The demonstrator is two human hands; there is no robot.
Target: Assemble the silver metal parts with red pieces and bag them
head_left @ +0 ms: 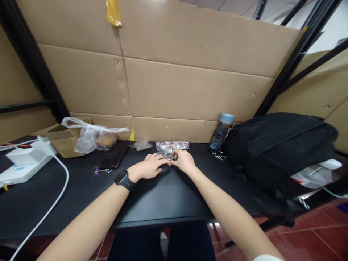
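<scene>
While R hand [185, 162] pinches shiny pkt [170, 158] & L hand [148, 168] touches it (grip: can't tell), pkt-handling's prob. underway, next move likely needing steadiness.

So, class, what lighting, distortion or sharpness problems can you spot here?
Head view: pale glare on the near part of the black tabletop; head view: black posts splay outward at both sides, likely wide-angle distortion; head view: silvery packets too small and soft to read any print.
</scene>
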